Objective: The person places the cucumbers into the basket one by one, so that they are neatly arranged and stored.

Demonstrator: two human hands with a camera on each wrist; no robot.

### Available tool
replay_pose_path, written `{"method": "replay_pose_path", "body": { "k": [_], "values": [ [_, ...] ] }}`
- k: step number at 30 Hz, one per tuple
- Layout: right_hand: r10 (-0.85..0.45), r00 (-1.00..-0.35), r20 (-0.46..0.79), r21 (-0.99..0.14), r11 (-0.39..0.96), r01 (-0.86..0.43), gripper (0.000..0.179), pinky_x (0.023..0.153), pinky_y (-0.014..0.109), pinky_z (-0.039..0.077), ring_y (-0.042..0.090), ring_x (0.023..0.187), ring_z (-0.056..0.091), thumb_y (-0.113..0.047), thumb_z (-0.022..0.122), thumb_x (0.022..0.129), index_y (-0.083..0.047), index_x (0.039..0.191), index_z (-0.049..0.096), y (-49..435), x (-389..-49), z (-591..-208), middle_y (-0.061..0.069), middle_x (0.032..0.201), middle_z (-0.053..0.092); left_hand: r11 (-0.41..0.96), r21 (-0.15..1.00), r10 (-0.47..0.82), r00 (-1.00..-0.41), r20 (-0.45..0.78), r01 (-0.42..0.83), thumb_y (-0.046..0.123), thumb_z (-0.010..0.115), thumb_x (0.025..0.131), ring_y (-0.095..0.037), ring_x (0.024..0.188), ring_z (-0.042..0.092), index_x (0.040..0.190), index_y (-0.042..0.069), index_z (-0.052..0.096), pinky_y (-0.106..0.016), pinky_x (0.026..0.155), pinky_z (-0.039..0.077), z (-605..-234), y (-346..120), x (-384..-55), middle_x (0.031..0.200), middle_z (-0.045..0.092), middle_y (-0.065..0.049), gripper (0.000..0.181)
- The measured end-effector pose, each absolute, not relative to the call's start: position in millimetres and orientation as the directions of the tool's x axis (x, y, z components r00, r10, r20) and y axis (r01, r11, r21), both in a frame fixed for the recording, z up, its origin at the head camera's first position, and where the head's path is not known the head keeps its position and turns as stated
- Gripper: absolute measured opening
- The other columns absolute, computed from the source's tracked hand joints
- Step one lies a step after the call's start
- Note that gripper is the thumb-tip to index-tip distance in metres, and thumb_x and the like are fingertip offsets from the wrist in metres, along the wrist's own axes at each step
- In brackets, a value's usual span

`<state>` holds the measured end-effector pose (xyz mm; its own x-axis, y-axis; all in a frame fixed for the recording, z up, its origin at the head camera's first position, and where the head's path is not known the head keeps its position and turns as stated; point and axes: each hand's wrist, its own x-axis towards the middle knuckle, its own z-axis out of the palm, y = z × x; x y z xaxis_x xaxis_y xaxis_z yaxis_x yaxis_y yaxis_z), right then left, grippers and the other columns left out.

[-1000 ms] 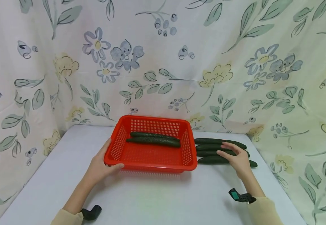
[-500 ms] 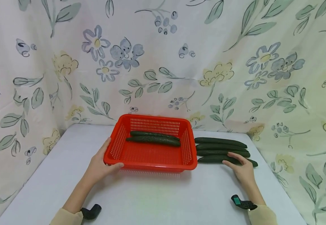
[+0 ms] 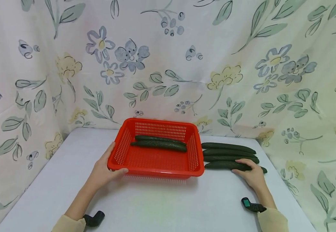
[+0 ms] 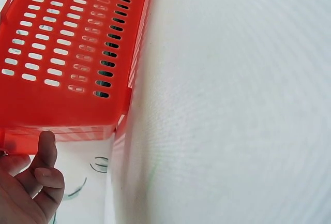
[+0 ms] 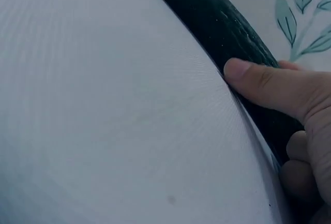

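Note:
A red slotted plastic basket [image 3: 156, 172] stands mid-table with two dark green cucumbers [image 3: 159, 146] lying side by side in it. My left hand [image 3: 102, 172] grips its front left corner, thumb over the front rim and fingers along the left side; in the left wrist view those fingers [image 4: 47, 149] curl by the basket wall [image 4: 57, 102]. To the right, my right hand [image 3: 252, 174] holds the nearest cucumber [image 3: 220, 165] of a row, toward its right end. The right wrist view has the thumb [image 5: 264, 81] pressed on this cucumber's side [image 5: 207, 19], other fingers partly hidden.
Behind the held cucumber, several more cucumbers [image 3: 228, 146] lie parallel on the white table [image 3: 162, 206], their left ends close to the basket. A floral curtain [image 3: 168, 64] borders the table at the back and sides.
My right hand has come down and toward me from over the row of cucumbers, and its fingers have closed on the nearest one. The left hand and the basket have stayed put.

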<state>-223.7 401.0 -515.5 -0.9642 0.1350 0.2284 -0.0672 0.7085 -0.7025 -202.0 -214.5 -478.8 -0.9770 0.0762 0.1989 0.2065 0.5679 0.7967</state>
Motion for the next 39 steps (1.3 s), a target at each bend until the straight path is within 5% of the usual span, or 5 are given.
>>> {"method": "replay_pose_path", "body": {
  "k": [4, 10, 24, 31, 39],
  "values": [
    [0.108, -0.947, 0.303, -0.653, 0.747, -0.124, 0.042, 0.071, 0.016, 0.048, -0.003, 0.086, 0.058, -0.021, 0.092, 0.086, -0.01, 0.123, 0.078, 403, -224, -519, 0.015, 0.136, 0.068, 0.561, 0.802, 0.077, -0.977, 0.197, 0.206, 0.039, 0.09, 0.084, -0.044, 0.145, 0.044, 0.172, 0.019, 0.014, -0.061, 0.096, 0.059, -479, -214, -202, 0.17, 0.032, -0.019, 0.118],
    [0.089, -0.948, 0.305, -0.67, 0.727, -0.148, 0.039, 0.051, 0.021, 0.044, 0.004, 0.053, 0.05, -0.02, 0.09, 0.087, -0.008, 0.122, 0.078, 406, -222, -521, 0.02, 0.132, 0.069, 0.558, 0.804, 0.075, -0.978, 0.196, 0.204, 0.04, 0.09, 0.083, -0.044, 0.145, 0.043, 0.172, 0.02, 0.013, -0.061, 0.095, 0.06, -478, -214, -201, 0.171, 0.031, -0.018, 0.119],
    [0.096, -0.949, 0.299, -0.671, 0.729, -0.138, 0.041, 0.05, 0.021, 0.046, 0.009, 0.049, 0.056, -0.024, 0.09, 0.088, -0.007, 0.123, 0.078, 405, -220, -521, 0.022, 0.131, 0.071, 0.557, 0.805, 0.076, -0.978, 0.192, 0.202, 0.047, 0.089, 0.083, -0.043, 0.145, 0.044, 0.172, 0.022, 0.013, -0.059, 0.095, 0.06, -480, -213, -202, 0.171, 0.032, -0.017, 0.121],
    [0.161, -0.952, 0.26, -0.725, 0.684, -0.083, 0.046, 0.059, 0.018, 0.052, 0.007, 0.059, 0.063, -0.03, 0.09, 0.087, -0.006, 0.125, 0.078, 400, -220, -511, 0.023, 0.134, 0.069, 0.551, 0.807, 0.08, -0.976, 0.201, 0.211, 0.045, 0.09, 0.083, -0.042, 0.144, 0.045, 0.172, 0.021, 0.013, -0.06, 0.096, 0.06, -479, -213, -202, 0.171, 0.033, -0.016, 0.12],
    [0.212, -0.96, 0.184, -0.758, 0.652, -0.001, 0.059, 0.102, 0.027, 0.048, 0.032, 0.142, 0.051, -0.044, 0.085, 0.09, -0.009, 0.136, 0.073, 398, -228, -483, 0.018, 0.152, 0.06, 0.546, 0.808, 0.084, -0.974, 0.212, 0.223, 0.043, 0.09, 0.084, -0.043, 0.145, 0.046, 0.172, 0.02, 0.013, -0.062, 0.101, 0.056, -477, -215, -201, 0.171, 0.032, -0.017, 0.119]
  ]
}}
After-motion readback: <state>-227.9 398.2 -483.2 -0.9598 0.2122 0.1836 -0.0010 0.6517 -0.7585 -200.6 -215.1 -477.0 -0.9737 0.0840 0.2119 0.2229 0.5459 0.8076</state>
